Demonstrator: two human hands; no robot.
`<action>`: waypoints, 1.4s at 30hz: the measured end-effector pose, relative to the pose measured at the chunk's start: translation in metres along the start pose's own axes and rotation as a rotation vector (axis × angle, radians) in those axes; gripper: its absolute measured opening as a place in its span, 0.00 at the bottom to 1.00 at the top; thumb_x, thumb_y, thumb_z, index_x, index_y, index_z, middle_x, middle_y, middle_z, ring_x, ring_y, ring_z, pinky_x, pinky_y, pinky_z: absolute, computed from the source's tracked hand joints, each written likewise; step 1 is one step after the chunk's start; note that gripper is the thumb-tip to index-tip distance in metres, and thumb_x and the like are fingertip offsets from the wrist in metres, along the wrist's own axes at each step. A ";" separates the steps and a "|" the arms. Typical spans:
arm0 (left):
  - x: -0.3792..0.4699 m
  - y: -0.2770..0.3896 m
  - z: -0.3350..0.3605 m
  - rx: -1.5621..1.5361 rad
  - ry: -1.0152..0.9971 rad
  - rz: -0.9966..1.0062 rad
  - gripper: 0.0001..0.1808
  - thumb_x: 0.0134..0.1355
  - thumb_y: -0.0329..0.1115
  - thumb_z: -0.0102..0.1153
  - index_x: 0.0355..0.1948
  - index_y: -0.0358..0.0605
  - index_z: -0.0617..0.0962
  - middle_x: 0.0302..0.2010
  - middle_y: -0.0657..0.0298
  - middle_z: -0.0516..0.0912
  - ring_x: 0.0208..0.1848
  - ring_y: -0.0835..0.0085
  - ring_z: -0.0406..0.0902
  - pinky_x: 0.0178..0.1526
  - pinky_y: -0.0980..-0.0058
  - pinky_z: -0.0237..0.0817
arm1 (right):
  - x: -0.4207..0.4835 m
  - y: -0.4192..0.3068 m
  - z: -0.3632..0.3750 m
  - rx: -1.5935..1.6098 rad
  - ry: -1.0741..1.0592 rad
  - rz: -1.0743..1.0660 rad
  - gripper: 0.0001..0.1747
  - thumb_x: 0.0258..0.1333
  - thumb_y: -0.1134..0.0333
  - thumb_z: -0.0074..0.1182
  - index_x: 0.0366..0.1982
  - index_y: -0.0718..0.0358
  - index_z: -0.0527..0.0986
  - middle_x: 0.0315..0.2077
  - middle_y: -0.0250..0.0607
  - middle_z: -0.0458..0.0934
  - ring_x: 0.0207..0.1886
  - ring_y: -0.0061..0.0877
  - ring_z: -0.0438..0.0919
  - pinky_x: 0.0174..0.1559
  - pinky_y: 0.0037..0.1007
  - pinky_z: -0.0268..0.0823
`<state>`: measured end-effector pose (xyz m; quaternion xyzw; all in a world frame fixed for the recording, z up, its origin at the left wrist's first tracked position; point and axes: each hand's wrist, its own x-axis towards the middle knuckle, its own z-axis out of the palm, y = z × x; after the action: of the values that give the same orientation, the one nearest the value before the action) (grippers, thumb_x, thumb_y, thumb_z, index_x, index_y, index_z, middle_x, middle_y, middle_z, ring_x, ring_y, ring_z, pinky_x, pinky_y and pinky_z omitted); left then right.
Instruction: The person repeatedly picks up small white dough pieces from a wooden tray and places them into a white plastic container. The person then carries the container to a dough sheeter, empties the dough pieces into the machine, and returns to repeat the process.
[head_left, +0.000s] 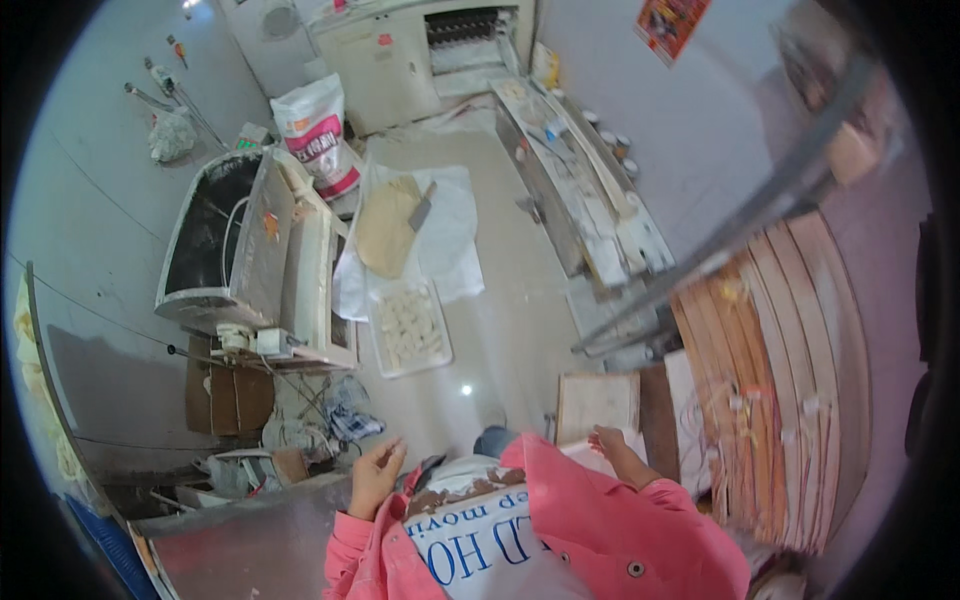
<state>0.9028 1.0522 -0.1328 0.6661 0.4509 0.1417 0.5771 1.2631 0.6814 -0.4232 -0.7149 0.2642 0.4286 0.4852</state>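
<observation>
My left hand (377, 476) hangs at waist height by the open front of the pink jacket, its fingers loosely curled. Whether it holds anything cannot be told. To the right, my right hand (613, 448) is held out with its fingers apart and nothing in it. It is nearest to a wood-framed panel (598, 407) low beside me. On the floor ahead sits a white tray (448, 349) of small pale dough pieces (407, 322). Beyond it a large flat slab of dough (386, 225) lies on a white sheet (459, 225). A cleaver (422, 212) rests against the slab's right edge.
A flour-dusted machine (262, 225) stands left, with a printed sack (316, 135) behind it. A long low bench (592, 202) bearing tools runs along the right. Wooden boards (780, 375) lean at the right, near a grey pole (720, 225). A metal surface (240, 540) is at lower left.
</observation>
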 end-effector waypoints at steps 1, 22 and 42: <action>0.016 0.000 0.003 -0.063 0.001 -0.036 0.17 0.65 0.35 0.61 0.50 0.33 0.81 0.37 0.66 0.85 0.37 0.83 0.77 0.41 0.82 0.70 | 0.008 -0.042 0.017 -0.037 -0.036 -0.052 0.12 0.60 0.62 0.55 0.39 0.64 0.76 0.28 0.42 0.80 0.26 0.30 0.79 0.27 0.34 0.74; 0.378 -0.179 0.089 -0.627 0.411 -0.886 0.22 0.62 0.37 0.57 0.56 0.37 0.77 0.38 0.59 0.83 0.36 0.74 0.81 0.36 0.75 0.73 | 0.157 -0.473 0.351 -1.375 -0.440 -0.371 0.21 0.61 0.56 0.53 0.45 0.67 0.81 0.29 0.35 0.83 0.30 0.20 0.79 0.34 0.25 0.71; 0.560 -0.517 0.260 -1.104 1.089 -1.038 0.32 0.61 0.44 0.64 0.61 0.39 0.69 0.46 0.60 0.76 0.48 0.68 0.72 0.60 0.57 0.59 | 0.485 -0.274 0.876 -1.542 -0.830 -0.450 0.32 0.51 0.50 0.61 0.52 0.65 0.76 0.46 0.46 0.80 0.50 0.33 0.77 0.51 0.34 0.67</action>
<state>1.1711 1.2764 -0.8582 -0.1456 0.7693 0.3532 0.5121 1.4073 1.6124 -0.8583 -0.6643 -0.4387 0.6052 -0.0001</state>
